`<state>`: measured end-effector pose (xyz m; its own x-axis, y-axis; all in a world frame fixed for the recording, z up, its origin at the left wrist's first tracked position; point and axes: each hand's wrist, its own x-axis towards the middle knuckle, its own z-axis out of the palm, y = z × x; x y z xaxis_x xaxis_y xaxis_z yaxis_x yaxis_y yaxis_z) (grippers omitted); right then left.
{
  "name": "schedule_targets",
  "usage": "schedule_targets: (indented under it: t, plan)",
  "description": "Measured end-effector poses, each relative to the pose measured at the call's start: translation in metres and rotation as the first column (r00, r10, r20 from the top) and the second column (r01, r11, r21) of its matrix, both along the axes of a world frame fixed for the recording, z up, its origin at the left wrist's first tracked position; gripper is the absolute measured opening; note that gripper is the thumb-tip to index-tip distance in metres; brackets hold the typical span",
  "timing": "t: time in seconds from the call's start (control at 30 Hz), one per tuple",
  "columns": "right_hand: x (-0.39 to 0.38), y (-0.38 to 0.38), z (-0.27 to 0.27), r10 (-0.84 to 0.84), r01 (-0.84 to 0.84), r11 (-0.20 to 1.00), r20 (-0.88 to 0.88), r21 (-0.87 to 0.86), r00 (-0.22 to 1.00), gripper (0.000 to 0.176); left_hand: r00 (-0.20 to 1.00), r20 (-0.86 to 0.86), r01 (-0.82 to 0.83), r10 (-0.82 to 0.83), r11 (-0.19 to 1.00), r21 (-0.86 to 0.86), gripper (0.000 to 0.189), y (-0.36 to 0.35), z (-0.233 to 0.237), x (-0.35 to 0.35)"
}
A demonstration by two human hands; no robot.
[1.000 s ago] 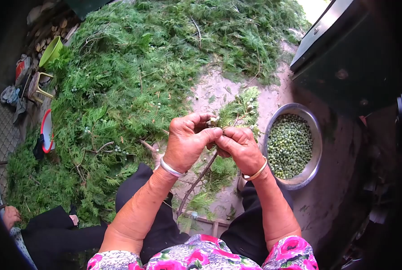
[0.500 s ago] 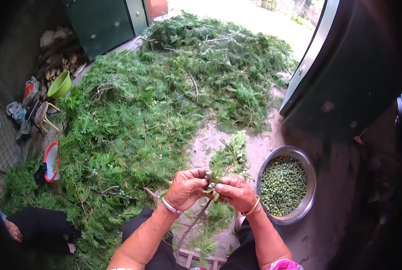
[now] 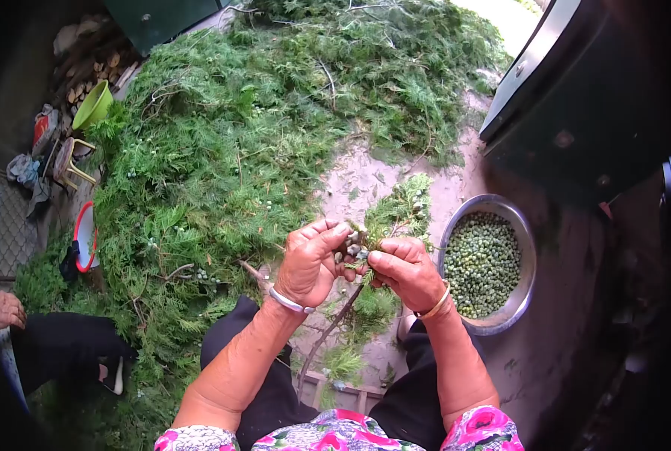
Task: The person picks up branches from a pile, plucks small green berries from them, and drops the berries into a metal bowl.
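Between my knees, a leafy evergreen branch [image 3: 404, 209] slants upward, its brown stem running down toward my lap. My right hand [image 3: 410, 272] pinches it at a sprig, thumb against the fingers. Close by on the left, my left hand [image 3: 310, 261] is curled, with a few small grey-green cones [image 3: 353, 246] held at its fingers beside the foliage. To the right of my right hand stands a metal basin [image 3: 529, 267] heaped with small green cones [image 3: 483, 264].
A large pile of cut evergreen branches [image 3: 222, 150] covers the floor ahead and left. Another person's hand [image 3: 4, 310] rests at far left. Near the wall are a green bowl [image 3: 93, 104], a small stool [image 3: 71, 161] and a red-rimmed basin [image 3: 86, 234]. A dark door [image 3: 568, 128] stands right.
The view has tipped downward, showing more of my flowered top. My left hand has drawn slightly away from my right, cones showing at its fingers. The other person's hand is now more visible.
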<state>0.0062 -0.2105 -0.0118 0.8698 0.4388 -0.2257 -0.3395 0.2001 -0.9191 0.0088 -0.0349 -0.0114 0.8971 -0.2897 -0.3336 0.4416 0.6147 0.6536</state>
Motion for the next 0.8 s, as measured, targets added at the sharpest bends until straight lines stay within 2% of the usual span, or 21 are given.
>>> schedule_targets:
  t: [0.1, 0.13, 0.17, 0.23, 0.33, 0.5, 0.63, 0.8]
  plan:
    - [0.001, 0.0, -0.003, 0.03, -0.029, 0.999, 0.044, -0.034, 0.999, 0.026, 0.995, 0.012, -0.099, 0.098, 0.994, 0.055, 0.022, -0.006, 0.0, -0.003]
    - [0.001, 0.0, -0.004, 0.044, -0.043, 0.998, 0.042, -0.034, 0.998, 0.022, 0.995, 0.007, -0.101, 0.101, 0.993, 0.055, 0.022, -0.005, -0.001, -0.003]
    - [0.001, 0.001, -0.005, 0.059, -0.057, 0.998, 0.041, -0.034, 0.997, 0.018, 0.994, 0.049, -0.102, 0.097, 0.986, 0.132, 0.022, -0.005, -0.001, -0.004]
    - [0.001, 0.003, -0.006, 0.078, -0.073, 0.994, 0.067, -0.076, 0.995, 0.018, 0.991, 0.086, -0.123, 0.104, 0.957, 0.261, 0.026, -0.005, 0.002, -0.004]
    - [0.0, 0.008, -0.006, 0.102, -0.082, 0.985, 0.129, -0.15, 0.986, 0.023, 0.987, 0.121, -0.138, 0.107, 0.946, 0.295, 0.023, -0.007, 0.003, -0.005]
    - [0.001, 0.009, -0.008, 0.103, -0.065, 0.977, 0.181, -0.205, 0.978, 0.028, 0.993, 0.079, -0.107, 0.088, 0.952, 0.286, 0.016, -0.002, -0.002, -0.003]
    - [0.002, 0.012, -0.007, 0.078, -0.058, 0.988, 0.142, -0.141, 0.987, 0.028, 0.994, 0.034, -0.112, 0.107, 0.974, 0.195, 0.012, 0.001, -0.005, -0.001]
    - [0.001, 0.015, -0.006, 0.045, -0.027, 0.992, 0.144, -0.121, 0.989, 0.027, 0.995, 0.016, -0.103, 0.102, 0.973, 0.209, 0.013, 0.004, -0.006, 0.002]
